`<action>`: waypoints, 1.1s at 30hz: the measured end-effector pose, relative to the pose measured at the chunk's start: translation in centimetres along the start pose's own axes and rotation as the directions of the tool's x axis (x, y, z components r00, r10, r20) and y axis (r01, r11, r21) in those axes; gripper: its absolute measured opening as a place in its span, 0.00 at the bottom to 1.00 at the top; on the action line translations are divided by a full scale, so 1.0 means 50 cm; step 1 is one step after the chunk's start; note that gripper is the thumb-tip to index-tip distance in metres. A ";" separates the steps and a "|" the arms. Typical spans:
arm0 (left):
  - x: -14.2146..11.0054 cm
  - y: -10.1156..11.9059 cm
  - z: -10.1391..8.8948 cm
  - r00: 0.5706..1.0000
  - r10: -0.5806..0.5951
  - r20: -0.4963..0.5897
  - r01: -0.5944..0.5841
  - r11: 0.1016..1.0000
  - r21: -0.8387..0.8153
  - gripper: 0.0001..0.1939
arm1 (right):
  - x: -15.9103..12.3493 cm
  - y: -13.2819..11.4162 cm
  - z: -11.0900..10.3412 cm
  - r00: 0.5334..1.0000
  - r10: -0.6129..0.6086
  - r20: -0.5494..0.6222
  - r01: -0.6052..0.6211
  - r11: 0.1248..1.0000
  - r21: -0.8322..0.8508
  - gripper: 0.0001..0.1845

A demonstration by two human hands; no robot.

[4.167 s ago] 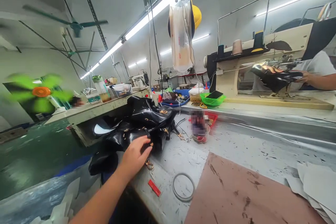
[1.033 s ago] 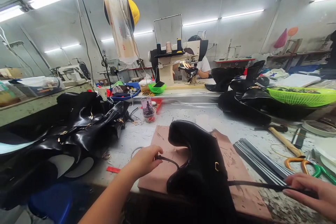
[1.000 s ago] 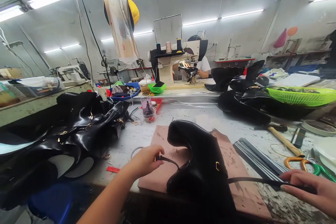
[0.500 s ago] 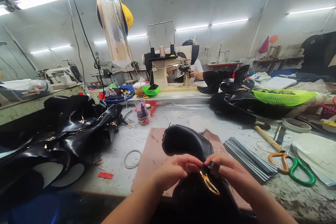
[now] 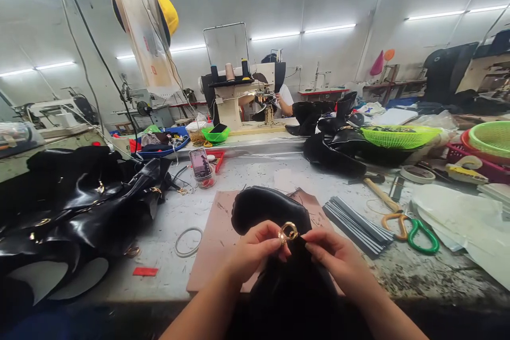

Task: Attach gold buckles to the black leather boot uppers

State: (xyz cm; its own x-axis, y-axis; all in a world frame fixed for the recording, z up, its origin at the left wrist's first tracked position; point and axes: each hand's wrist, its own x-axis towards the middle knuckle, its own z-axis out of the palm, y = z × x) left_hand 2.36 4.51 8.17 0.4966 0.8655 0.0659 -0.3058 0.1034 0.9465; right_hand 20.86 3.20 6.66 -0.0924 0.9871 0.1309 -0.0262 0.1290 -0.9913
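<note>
A round gold-coloured buckle (image 5: 287, 232) is pinched between the thumb and finger of my left hand (image 5: 258, 251), in the middle of the head view. Close beside it on the right, my right hand (image 5: 337, 256) is closed on the thin end of a black strap, mostly hidden by the fingers. Under both hands lies a shiny black leather boot upper (image 5: 269, 206); its rounded foot part points away from me, and its dark lower part comes toward me. A brown board (image 5: 211, 247) lies beneath it.
Black leather pieces (image 5: 107, 223) are heaped at left. Grey strips (image 5: 356, 226), scissors (image 5: 423, 236) and a hammer (image 5: 380, 194) lie at right. A phone (image 5: 200, 163) leans upright behind a white ring (image 5: 188, 241). Beyond, a person works at a sewing machine (image 5: 239, 98).
The view has turned to the right. The gold buckle, hanging below my fingers before, is now raised in my left hand. My hands have moved slightly apart.
</note>
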 end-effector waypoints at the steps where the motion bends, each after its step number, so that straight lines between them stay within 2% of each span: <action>1: -0.001 -0.006 0.002 1.000 -0.006 -0.010 0.006 1.000 -0.016 0.11 | -0.003 -0.002 0.000 1.000 -0.029 -0.007 0.029 0.999 -0.026 0.13; 5: -0.008 -0.030 0.008 0.999 -0.035 -0.027 0.034 0.999 -0.021 0.18 | -0.013 -0.016 0.004 0.990 -0.137 -0.028 0.133 0.984 -0.119 0.09; 8: -0.017 -0.037 0.015 0.997 -0.072 -0.013 0.073 0.997 0.018 0.17 | -0.023 -0.018 0.010 0.983 -0.180 -0.023 0.175 0.974 -0.143 0.08; 11: -0.024 -0.030 0.029 0.995 -0.040 -0.086 0.056 0.980 0.192 0.13 | -0.037 -0.010 0.017 0.982 -0.190 -0.009 0.189 0.980 -0.058 0.07; 13: -0.028 -0.019 0.042 0.991 0.004 -0.131 0.045 0.928 0.370 0.09 | -0.045 -0.005 0.021 0.973 -0.231 -0.028 0.231 0.973 -0.021 0.15; 14: -0.029 -0.013 0.049 0.991 0.021 -0.133 0.044 0.884 0.466 0.08 | -0.047 -0.003 0.023 0.963 -0.269 -0.012 0.268 0.962 -0.055 0.18; 16: -0.031 0.001 0.061 0.990 0.052 -0.128 0.043 0.764 0.643 0.08 | -0.048 -0.001 0.026 0.929 -0.365 0.067 0.370 0.904 -0.215 0.17; 18: -0.030 0.010 0.070 0.988 0.087 -0.131 0.042 0.657 0.752 0.12 | -0.047 0.000 0.028 0.872 -0.473 0.126 0.482 0.785 -0.389 0.08; 20: -0.025 0.016 0.078 0.990 0.090 -0.112 0.035 0.608 0.794 0.15 | -0.046 0.001 0.030 0.798 -0.595 0.094 0.551 0.657 -0.514 0.07; 23: -0.017 0.020 0.085 1.000 0.005 -0.016 0.010 0.547 0.837 0.12 | -0.052 0.003 0.028 0.687 -0.724 0.060 0.583 0.500 -0.641 0.10; 25: -0.015 0.024 0.087 0.998 -0.068 0.017 0.015 0.445 0.896 0.09 | -0.060 0.002 0.022 0.660 -0.746 0.093 0.585 0.432 -0.686 0.10; 27: -0.017 0.030 0.089 0.993 -0.119 0.002 0.033 0.293 0.956 0.07 | -0.068 -0.003 0.015 0.655 -0.744 0.128 0.587 0.396 -0.706 0.10; 30: -0.030 0.039 0.089 0.989 -0.127 -0.079 0.087 0.058 0.994 0.08 | -0.077 -0.018 0.008 0.678 -0.721 0.141 0.594 0.425 -0.683 0.10; 31: -0.036 0.041 0.089 0.988 -0.116 -0.100 0.103 0.024 0.994 0.08 | -0.078 -0.025 0.010 0.699 -0.698 0.159 0.609 0.463 -0.644 0.10; 32: -0.043 0.042 0.089 0.990 -0.106 -0.097 0.101 0.028 0.995 0.07 | -0.079 -0.031 0.013 0.725 -0.662 0.189 0.625 0.516 -0.586 0.09; 33: -0.049 0.043 0.089 0.993 -0.099 -0.072 0.079 0.068 0.995 0.06 | -0.079 -0.038 0.018 0.749 -0.622 0.228 0.636 0.578 -0.511 0.07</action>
State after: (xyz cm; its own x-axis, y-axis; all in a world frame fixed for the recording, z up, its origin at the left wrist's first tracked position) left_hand 4.10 0.44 11.45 0.4646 0.8841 -0.0507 0.8262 -0.4122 0.3840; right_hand 20.37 -1.02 8.03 -0.2794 0.6374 0.7181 0.4347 0.7508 -0.4973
